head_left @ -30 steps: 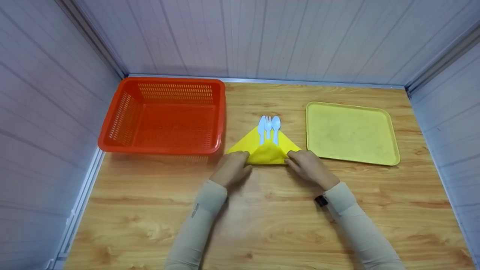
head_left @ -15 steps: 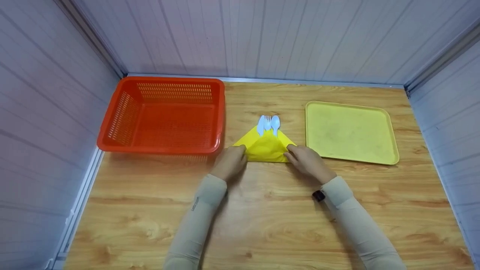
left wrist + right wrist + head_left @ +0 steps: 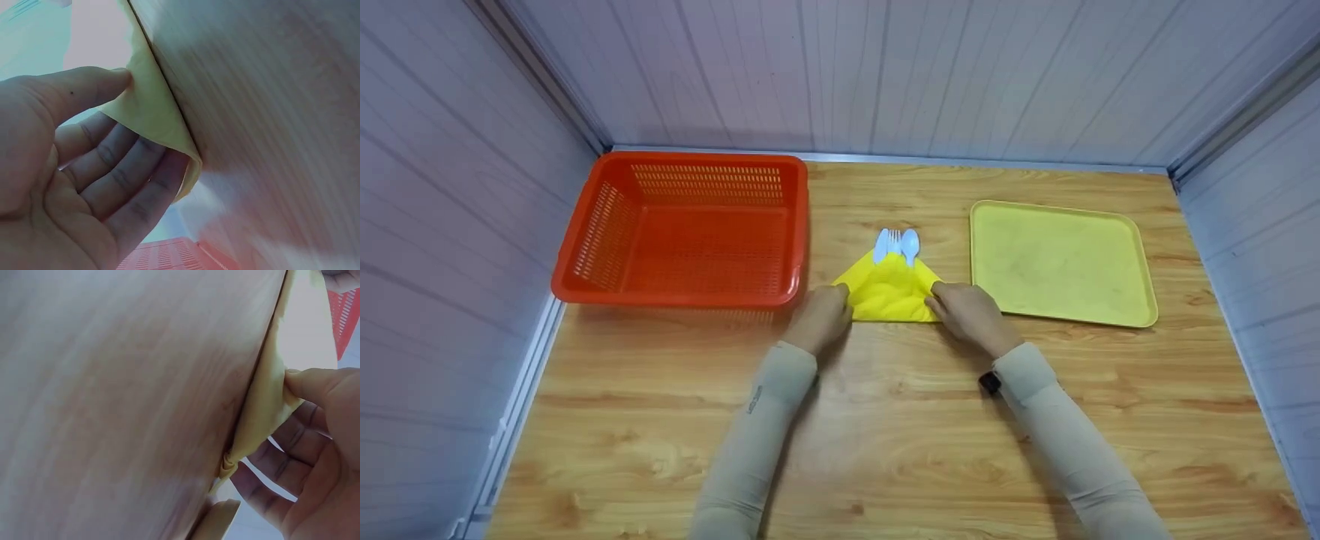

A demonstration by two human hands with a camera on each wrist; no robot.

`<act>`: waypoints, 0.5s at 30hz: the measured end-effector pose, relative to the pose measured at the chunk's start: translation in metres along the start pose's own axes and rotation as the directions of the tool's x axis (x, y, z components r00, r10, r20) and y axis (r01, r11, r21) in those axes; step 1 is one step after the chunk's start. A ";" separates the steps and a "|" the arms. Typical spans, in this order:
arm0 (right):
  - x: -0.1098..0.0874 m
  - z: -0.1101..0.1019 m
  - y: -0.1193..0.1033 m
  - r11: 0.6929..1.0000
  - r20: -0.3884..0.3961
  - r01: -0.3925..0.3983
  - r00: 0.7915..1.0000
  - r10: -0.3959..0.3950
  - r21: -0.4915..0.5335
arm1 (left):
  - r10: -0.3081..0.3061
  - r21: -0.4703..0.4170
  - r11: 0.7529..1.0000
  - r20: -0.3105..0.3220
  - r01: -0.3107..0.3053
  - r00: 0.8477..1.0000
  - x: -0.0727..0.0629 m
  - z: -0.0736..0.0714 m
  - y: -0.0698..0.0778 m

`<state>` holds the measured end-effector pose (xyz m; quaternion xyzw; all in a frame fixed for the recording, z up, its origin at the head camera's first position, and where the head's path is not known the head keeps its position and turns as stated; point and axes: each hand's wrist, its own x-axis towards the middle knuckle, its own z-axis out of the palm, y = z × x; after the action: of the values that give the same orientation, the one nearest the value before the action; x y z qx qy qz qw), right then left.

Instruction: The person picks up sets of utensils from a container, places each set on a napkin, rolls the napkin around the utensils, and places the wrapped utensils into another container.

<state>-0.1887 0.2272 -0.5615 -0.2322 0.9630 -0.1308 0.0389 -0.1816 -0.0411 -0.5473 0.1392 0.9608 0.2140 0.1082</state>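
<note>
A yellow napkin (image 3: 891, 294) lies folded on the table, its near part turned up over the handles of a white plastic knife (image 3: 881, 245), fork (image 3: 894, 241) and spoon (image 3: 910, 244). Only their upper ends show. My left hand (image 3: 821, 315) pinches the napkin's left side; in the left wrist view the thumb presses on top and the fingers (image 3: 126, 174) curl beneath the cloth. At the right side my right hand (image 3: 971, 313) pinches it the same way, thumb over the fold (image 3: 261, 405) and fingers behind.
A red plastic basket (image 3: 679, 304) with slotted walls stands at the back left, close to the left hand. To the right lies a yellow tray (image 3: 1065, 262), its near left corner by the right hand. Panelled walls (image 3: 840, 75) enclose the wooden table (image 3: 885, 435).
The napkin's turned-up part has moved farther up over the cutlery, covering more of the handles. Both hands have shifted slightly forward, still pinching the sides.
</note>
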 end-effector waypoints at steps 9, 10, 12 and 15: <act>0.005 0.001 0.001 1.000 0.017 -0.011 1.000 0.012 -0.029 | -0.017 0.044 0.999 -0.009 0.017 1.000 0.003 0.002 0.002; 0.005 0.001 0.001 0.999 0.020 -0.014 1.000 0.014 -0.031 | -0.024 0.042 0.999 -0.007 0.024 1.000 0.003 0.002 0.002; 0.005 0.001 0.001 0.999 0.026 -0.019 0.999 0.020 -0.034 | -0.038 0.036 0.999 0.000 0.038 0.999 0.004 0.003 0.002; 0.006 0.000 0.000 0.999 0.041 -0.037 0.998 0.038 -0.034 | -0.057 0.032 0.998 0.013 0.057 0.998 0.005 0.003 0.003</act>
<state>-0.1937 0.2242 -0.5614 -0.2173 0.9683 -0.1090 0.0575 -0.1850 -0.0359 -0.5492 0.1149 0.9669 0.1947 0.1186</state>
